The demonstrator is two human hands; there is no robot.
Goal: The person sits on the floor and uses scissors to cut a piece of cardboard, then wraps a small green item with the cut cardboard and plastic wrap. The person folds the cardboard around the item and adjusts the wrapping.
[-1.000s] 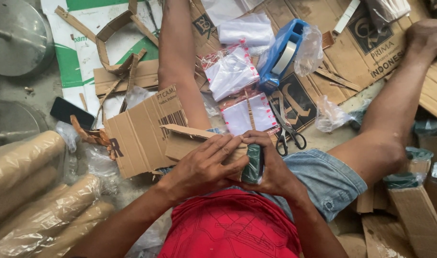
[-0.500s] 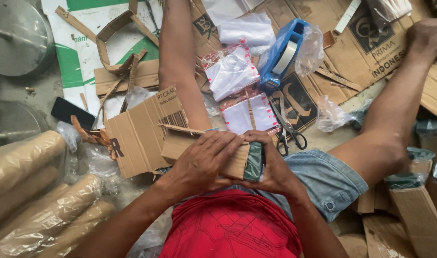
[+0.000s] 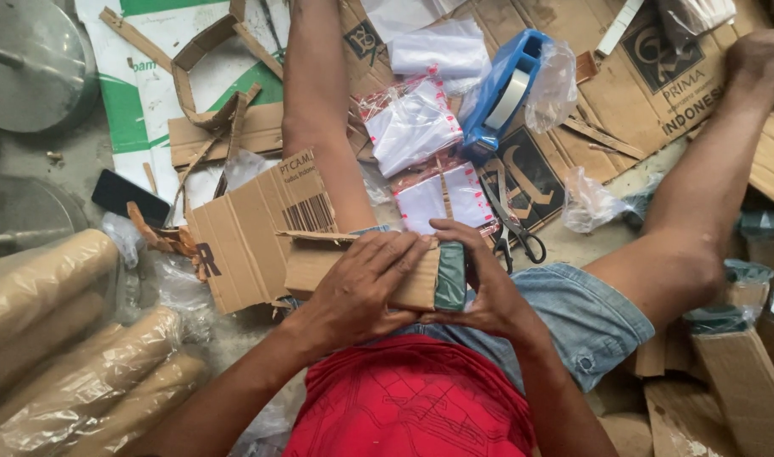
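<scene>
Over the lap, the left hand [image 3: 357,292] lies flat with fingers spread across a folded cardboard piece [image 3: 319,267], pressing it. The right hand [image 3: 480,292] curls its fingers around the dark green wrapped end [image 3: 451,277] of that cardboard, gripping it. Just beyond lie black-handled scissors [image 3: 514,233] and 2 clear plastic bag packs [image 3: 442,195]. Farther off sits a blue tape dispenser [image 3: 501,89] on flattened cardboard.

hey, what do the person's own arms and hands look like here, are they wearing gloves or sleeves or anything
Both hands, the left hand and the right hand, are bare: no gloves, and no rings or watch that I can make out. The forearms are uncovered too, with no sleeves reaching them. Below them show a red printed shirt and blue denim shorts.
</scene>
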